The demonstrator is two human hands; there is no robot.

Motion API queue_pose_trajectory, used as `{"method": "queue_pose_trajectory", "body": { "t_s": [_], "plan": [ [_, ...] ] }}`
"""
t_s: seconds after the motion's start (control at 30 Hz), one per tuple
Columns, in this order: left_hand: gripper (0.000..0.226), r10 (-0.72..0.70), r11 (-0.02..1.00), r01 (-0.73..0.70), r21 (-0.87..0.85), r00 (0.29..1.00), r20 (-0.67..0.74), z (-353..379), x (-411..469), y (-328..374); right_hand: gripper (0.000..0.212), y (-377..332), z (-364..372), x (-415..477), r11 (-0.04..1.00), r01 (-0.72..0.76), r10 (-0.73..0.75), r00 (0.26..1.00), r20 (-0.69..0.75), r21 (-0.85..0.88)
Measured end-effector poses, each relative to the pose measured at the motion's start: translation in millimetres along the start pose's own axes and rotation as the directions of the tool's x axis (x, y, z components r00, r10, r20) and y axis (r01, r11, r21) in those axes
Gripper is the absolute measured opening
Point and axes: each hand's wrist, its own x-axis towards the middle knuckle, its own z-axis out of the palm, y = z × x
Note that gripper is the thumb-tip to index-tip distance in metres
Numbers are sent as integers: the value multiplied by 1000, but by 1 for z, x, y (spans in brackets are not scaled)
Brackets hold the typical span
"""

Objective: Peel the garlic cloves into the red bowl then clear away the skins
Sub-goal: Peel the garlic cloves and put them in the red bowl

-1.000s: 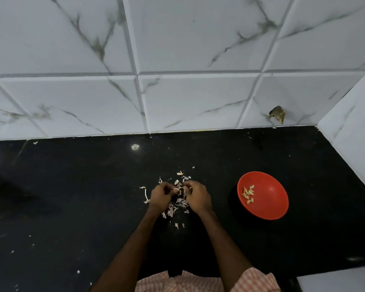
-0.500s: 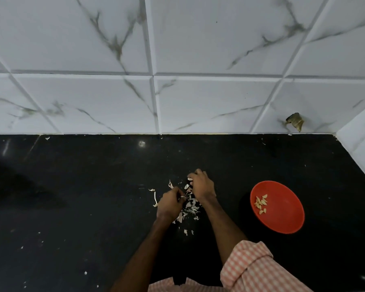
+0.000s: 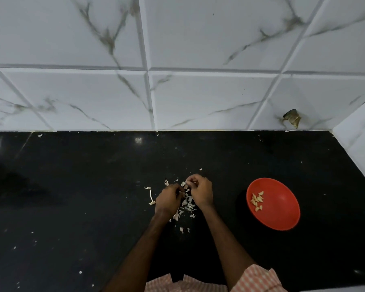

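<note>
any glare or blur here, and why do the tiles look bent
Head view: dim, even light, with one small glare spot on the black counter near the wall. Head view: vein marks on the upper-left wall tiles are smeared, while the red bowl is sharper. Head view: the wide-angle lens splays the grout lines.

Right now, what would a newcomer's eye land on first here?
The red bowl on the right of the black counter, with peeled cloves clustered on its left side. Then the left hand and right hand, meeting at centre over scattered skins, both pinching a small garlic piece.
</note>
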Motion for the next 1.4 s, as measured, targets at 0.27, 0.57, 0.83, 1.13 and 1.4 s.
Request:
{"method": "queue_pose_trajectory", "body": {
  "t_s": [0.27, 0.57, 0.83, 1.13, 1.4],
  "plan": [
    [19, -17, 999, 13, -49, 997, -75, -10, 7, 17, 12, -3, -17, -11, 994, 66, -67, 998, 0, 90],
    [19, 64, 996, -62, -71, 998, 27, -13, 10, 24, 8, -24, -32, -6, 953, 268, -263, 963, 53, -139],
    [25, 34, 970, -33, -243, 999, 1, -15, 10, 23, 11, -30, -33, -7, 933, 320, -306, 946, 102, -165],
    [29, 44, 821, -25, -570, 999, 20, -26, 13, 28, 18, -34, -40, -7, 961, 211, -220, 975, 31, 177],
    [39, 83, 749, -60, -660, 997, 4, -32, 16, 33, 14, -32, -43, -4, 907, 176, -189, 982, -5, 384]
  ]
}}
